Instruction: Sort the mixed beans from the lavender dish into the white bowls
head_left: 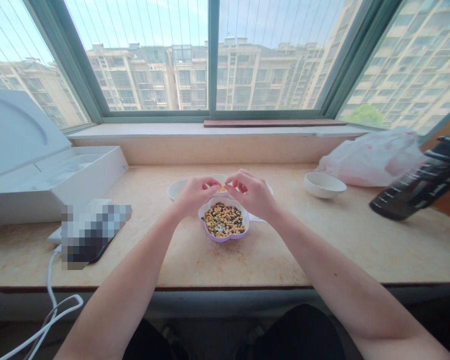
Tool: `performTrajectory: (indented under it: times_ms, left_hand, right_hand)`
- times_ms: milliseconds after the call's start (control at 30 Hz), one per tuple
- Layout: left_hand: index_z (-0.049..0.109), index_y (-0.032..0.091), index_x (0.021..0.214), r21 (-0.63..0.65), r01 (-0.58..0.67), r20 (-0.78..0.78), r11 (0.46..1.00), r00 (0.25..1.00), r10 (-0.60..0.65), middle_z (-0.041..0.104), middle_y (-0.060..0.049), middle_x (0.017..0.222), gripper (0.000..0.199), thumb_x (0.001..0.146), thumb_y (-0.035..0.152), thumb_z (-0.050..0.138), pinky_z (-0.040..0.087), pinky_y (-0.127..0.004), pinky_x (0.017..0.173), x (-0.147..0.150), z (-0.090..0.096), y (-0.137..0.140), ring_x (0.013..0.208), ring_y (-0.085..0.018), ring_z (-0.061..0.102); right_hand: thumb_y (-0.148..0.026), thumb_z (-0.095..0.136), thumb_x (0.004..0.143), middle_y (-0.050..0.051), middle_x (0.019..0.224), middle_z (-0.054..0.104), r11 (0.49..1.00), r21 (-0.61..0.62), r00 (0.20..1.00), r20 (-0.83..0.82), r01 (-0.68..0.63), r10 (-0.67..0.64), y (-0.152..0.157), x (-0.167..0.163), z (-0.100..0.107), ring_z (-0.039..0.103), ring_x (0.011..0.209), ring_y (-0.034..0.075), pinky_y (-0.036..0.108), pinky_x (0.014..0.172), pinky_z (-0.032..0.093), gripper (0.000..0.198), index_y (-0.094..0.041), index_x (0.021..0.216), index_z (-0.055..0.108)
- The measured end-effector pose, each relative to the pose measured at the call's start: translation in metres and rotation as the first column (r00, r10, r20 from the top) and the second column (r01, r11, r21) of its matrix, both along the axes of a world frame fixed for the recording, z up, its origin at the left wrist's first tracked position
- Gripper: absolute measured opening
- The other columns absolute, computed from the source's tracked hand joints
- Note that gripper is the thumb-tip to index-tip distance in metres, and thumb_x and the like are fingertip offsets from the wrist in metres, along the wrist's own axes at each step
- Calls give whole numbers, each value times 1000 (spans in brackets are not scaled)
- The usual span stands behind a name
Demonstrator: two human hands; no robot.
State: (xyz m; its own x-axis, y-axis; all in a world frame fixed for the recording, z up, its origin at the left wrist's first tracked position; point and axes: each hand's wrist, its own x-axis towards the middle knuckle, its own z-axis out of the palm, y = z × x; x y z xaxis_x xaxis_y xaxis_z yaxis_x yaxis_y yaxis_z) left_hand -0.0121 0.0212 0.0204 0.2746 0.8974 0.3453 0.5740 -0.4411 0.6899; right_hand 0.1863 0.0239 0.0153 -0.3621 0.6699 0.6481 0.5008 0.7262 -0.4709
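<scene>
A lavender flower-shaped bowl (pixel 225 239) stands in the middle of the counter, filled with mixed beans (pixel 225 217) in tan, black and green. Just beyond its far rim, my left hand (pixel 195 194) hovers with fingers curled and the thumb near the fingertips. My right hand (pixel 254 194) faces it closely, its fingers bent into a pinch. Whatever the fingertips hold is too small to make out. Behind and below them, a white bowl (pixel 218 177) with some yellow beans (pixel 221 189) is partly hidden. A white dish (pixel 175 190) shows beside my left hand; another white rim (pixel 270 189) peeks out past my right.
On the right are a small white bowl (pixel 324 186), a white plastic bag (pixel 375 157) and a tilted black bottle (pixel 416 185). An open white box (pixel 90 172) stands left, near a blurred-out dark device (pixel 97 240) and white cables (pixel 50 320). Windows rise behind the counter (pixel 232 272).
</scene>
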Motion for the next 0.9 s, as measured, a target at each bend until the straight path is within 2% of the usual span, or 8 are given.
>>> performTrajectory:
  times_ms: [133,233,300,367,467,567,733,900]
  left_hand:
    - [77,17,95,-63,49,149,997,988,-39,78,-5,94,23,90,30,59,50,-28,75,3,4,-5,82,-16,66]
    - [76,16,96,-70,57,183,996,982,-43,77,-6,94,22,90,30,60,50,-29,76,4,3,-5,83,-16,66]
    - [76,16,97,-60,64,203,996,978,-50,77,-6,96,22,90,30,61,50,-29,78,5,1,-3,84,-15,66]
    - [76,17,100,-51,64,228,997,972,-51,77,-6,97,22,90,30,62,50,-28,79,5,-1,-1,85,-15,65]
    - [75,17,104,-33,53,252,998,967,-43,76,-6,98,23,91,31,61,50,-28,78,5,-2,0,84,-14,65]
    - [74,18,108,-16,76,282,997,957,-69,76,-7,102,26,91,34,63,51,-28,78,4,-3,0,87,-15,66]
    - [73,17,113,-14,188,325,982,930,-173,75,-8,104,32,91,38,64,51,-28,80,4,-2,-4,89,-15,67]
    - [74,16,106,44,118,274,992,953,-126,76,-6,94,27,90,37,66,49,-25,71,6,-2,-4,76,-12,63]
  right_hand:
    - [-38,65,89,0,77,57,995,-95,982,-187,-5,-13,-1,-3,0,48,67,14,30,66,40,15,-23,90,66]
    - [-48,70,84,-2,71,52,939,-298,896,-444,-173,24,0,-6,2,45,62,13,28,58,36,27,-23,89,63]
    - [-53,74,79,-4,66,47,814,-448,812,-581,-369,48,2,-6,3,38,56,10,26,52,30,34,-22,88,62]
    - [-52,77,76,-6,63,44,647,-547,742,-669,-531,44,3,-6,4,32,53,9,25,50,25,37,-21,88,61]
    - [-49,77,76,-7,63,42,432,-622,695,-719,-653,15,2,-6,7,29,51,8,24,49,23,36,-20,84,58]
    - [-45,77,77,-7,64,42,316,-651,686,-727,-690,0,-1,-7,8,28,51,8,24,48,24,34,-20,78,53]
    - [-42,75,79,-7,65,44,303,-657,685,-729,-690,-19,-1,-9,5,29,52,8,24,47,25,30,-21,82,55]
    - [-41,75,82,-7,63,42,335,-661,709,-705,-671,30,3,-8,0,31,52,7,23,47,24,29,-19,80,56]
